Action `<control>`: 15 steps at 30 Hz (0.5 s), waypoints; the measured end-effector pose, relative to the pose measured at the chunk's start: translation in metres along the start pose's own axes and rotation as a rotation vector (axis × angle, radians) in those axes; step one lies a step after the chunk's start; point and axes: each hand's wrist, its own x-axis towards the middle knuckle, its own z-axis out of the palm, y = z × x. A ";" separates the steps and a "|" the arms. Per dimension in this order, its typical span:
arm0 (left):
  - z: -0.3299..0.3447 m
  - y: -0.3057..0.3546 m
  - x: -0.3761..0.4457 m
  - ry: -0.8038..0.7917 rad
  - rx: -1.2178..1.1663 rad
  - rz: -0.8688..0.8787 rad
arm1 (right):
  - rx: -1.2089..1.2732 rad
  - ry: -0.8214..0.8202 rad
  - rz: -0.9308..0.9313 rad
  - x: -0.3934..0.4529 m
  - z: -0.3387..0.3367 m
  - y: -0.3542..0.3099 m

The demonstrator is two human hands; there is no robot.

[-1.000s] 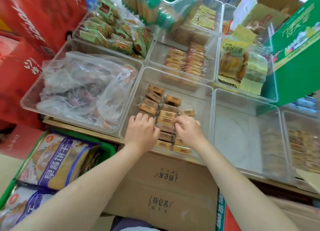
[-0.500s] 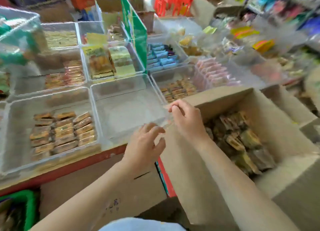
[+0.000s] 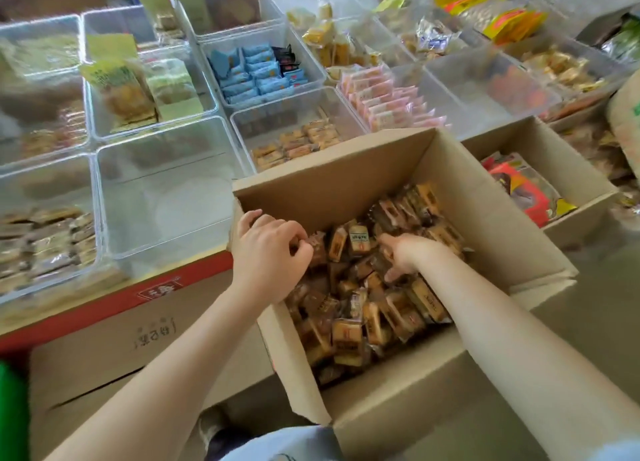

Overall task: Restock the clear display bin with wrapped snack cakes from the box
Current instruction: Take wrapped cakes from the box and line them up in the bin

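The left hand sits at the box's near-left wall, its grip narrow, fingers curled down onto a brown wrapped cake at the heap's edge; whether it has pinched one I cannot tell. The right hand lies at 3 o'clock from it, palm down in the heap, fingers buried among the wrappers, so its grip cannot be told either.

Both reach into the cardboard box, open-topped, flaps out. The snack cakes fill its bottom in a loose jumble: small oblong cakes, golden to dark brown, each in a clear glossy wrapper with a tan label and dark print, lying at all angles.

At 9 o'clock from the box, on the worktop with its red front edge, stands the clear display bin, partly filled with rows of like brown cakes. Between it and the box is a bare clear bin. At 12 o'clock more bins hold blue packets and pink packets. At 3 o'clock a second carton holds red packs
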 end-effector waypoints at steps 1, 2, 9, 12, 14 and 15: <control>-0.002 0.000 -0.004 -0.002 0.017 0.002 | -0.001 0.000 -0.020 0.001 0.002 0.000; -0.003 0.000 -0.007 0.001 0.031 0.005 | -0.005 0.025 -0.046 0.002 0.003 -0.001; -0.012 0.003 -0.013 -0.096 -0.175 -0.066 | 1.203 -0.041 -0.535 -0.049 -0.022 -0.041; -0.027 0.017 -0.022 -0.070 -0.451 -0.025 | 1.206 0.043 -0.581 -0.067 -0.025 -0.069; -0.033 0.019 -0.026 0.056 -0.516 -0.028 | 1.172 0.119 -0.593 -0.076 -0.027 -0.085; -0.036 0.016 -0.026 0.101 -0.575 -0.082 | 1.179 0.146 -0.623 -0.080 -0.027 -0.093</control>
